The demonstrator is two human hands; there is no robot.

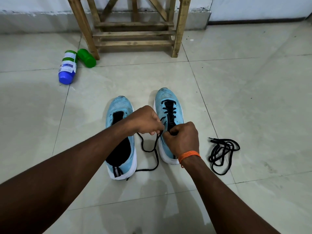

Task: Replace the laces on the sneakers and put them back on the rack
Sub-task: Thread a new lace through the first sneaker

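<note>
Two light blue sneakers stand side by side on the tiled floor, toes pointing away from me. The left sneaker (pixel 120 108) has no lace in it. The right sneaker (pixel 168 103) carries a black lace (pixel 169 108) threaded through its front eyelets. My left hand (pixel 145 119) pinches one end of that lace just left of the shoe's opening. My right hand (pixel 183 137) grips the lace at the top eyelets and hides the shoe's rear. The lace's loose tail (pixel 156 159) trails on the floor between the shoes.
A second black lace (pixel 221 152) lies bunched on the floor right of the shoes. The wooden rack (pixel 135 33) stands ahead against the wall. A blue-capped bottle (pixel 67 67) and a green bottle (pixel 87 58) lie by the rack's left leg.
</note>
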